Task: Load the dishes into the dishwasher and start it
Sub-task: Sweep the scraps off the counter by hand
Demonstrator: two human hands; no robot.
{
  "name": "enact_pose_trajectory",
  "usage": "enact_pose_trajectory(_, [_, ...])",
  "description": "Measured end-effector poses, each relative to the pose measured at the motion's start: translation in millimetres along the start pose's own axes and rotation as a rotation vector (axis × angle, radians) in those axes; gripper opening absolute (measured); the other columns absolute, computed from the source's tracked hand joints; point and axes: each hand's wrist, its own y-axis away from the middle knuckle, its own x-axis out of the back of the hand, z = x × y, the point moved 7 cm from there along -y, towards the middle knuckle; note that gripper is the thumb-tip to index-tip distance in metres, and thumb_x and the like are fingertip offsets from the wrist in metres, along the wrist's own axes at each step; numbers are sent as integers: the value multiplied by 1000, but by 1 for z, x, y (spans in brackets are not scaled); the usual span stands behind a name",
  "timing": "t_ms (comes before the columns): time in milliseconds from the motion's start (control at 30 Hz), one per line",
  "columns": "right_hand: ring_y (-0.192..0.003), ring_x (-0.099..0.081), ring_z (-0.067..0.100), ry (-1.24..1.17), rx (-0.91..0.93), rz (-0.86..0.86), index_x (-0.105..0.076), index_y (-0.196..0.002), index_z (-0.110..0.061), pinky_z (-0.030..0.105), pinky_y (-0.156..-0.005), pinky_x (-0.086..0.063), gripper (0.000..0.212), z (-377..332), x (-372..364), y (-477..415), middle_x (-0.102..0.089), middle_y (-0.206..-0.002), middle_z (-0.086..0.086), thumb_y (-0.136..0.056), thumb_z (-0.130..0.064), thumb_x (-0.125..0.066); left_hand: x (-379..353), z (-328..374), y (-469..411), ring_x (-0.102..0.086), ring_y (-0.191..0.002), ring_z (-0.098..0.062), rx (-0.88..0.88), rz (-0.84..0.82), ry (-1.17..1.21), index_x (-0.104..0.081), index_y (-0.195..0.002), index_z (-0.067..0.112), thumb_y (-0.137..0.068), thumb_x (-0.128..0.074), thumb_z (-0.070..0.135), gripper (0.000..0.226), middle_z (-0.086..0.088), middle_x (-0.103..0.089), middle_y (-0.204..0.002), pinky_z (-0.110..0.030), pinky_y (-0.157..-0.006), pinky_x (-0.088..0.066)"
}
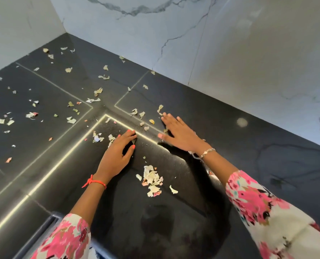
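No dish or dishwasher shows in this view. My left hand (118,156) rests on its edge on the black countertop (249,146), fingers loosely cupped beside some pale scraps (111,138). My right hand (177,133) lies flat on the counter with its fingers spread, its fingertips near more scraps (138,114). A small pile of pale and pink scraps (152,180) sits between my forearms, close to me.
Several more torn scraps (32,114) are scattered over the left and far parts of the counter. A white marble wall (230,53) closes the back and left corner. The counter's front edge (43,230) runs along the lower left.
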Motion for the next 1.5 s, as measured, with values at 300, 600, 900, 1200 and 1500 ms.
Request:
enact_pose_trajectory(300, [-141,-4,1,-535,-399,310,-26,-146,-22,33,-119,-3,65,37,33,108,-11,-155,-9,-91,-56,-27,2,-1,1,-24,-137,-3,35,6,-4,-44,-136,16,-96,-47,22,41,8,-36,-146,-24,-114,-15])
enact_pose_trajectory(600, [-143,5,9,-158,-358,287,-7,-149,-16,35,-118,5,80,-44,-36,89,-1,-156,-2,-88,-67,-12,2,-3,0,-30,-136,-7,39,23,-5,-47,-134,16,-96,-46,25,39,5,-40,-145,-28,-110,-26])
enact_pose_trajectory(900, [-144,3,11,-294,-678,565,-14,-148,-12,32,-118,-1,75,-14,-13,145,-1,-157,0,-91,-60,-18,2,-4,0,-31,-136,-8,45,18,-7,-48,-134,17,-96,-45,27,39,6,-39,-146,-31,-110,-28])
enact_pose_trajectory(1200, [-142,15,10,-222,-553,390,2,-148,-14,32,-118,6,86,-86,-63,119,14,-153,-4,-83,-71,-1,4,-2,1,-32,-135,-9,57,20,0,-49,-133,17,-96,-46,27,38,7,-39,-145,-29,-107,-28])
enact_pose_trajectory(1500, [-144,8,21,-162,-977,539,-3,-147,-1,33,-116,7,82,-7,-39,174,4,-156,12,-91,-61,-13,3,-3,-1,-32,-135,-8,62,18,-7,-49,-132,18,-96,-46,27,38,8,-39,-145,-29,-106,-28])
